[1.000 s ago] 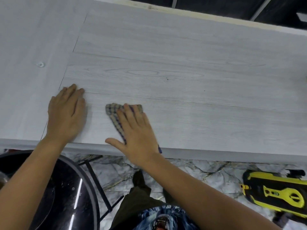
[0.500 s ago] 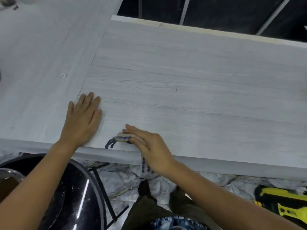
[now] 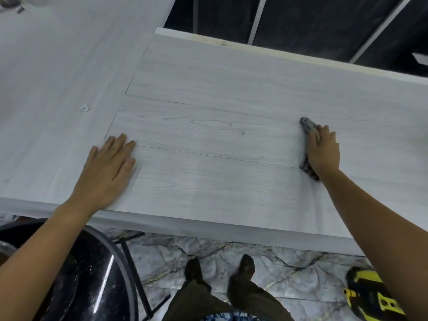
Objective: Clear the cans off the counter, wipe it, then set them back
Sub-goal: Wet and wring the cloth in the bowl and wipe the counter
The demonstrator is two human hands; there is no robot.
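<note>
The pale wood-grain counter [image 3: 231, 93] fills the upper part of the view, and no cans show on it. My left hand [image 3: 106, 167] lies flat on it near the front edge, fingers apart, holding nothing. Farther right, my right hand [image 3: 323, 149] presses a dark checked cloth [image 3: 306, 125] against the counter. The cloth sticks out beyond my fingertips and at my wrist; the rest is hidden under the hand.
A small round fitting [image 3: 84, 108] sits in the counter at the left. Below the front edge are a black round glass table [image 3: 88, 279], a marbled floor [image 3: 208, 249], my feet, and a yellow-and-black tool [image 3: 370, 295] at the lower right.
My right hand has swept the cloth from the front edge near my left hand far to the right and farther onto the counter. My left hand has stayed flat.
</note>
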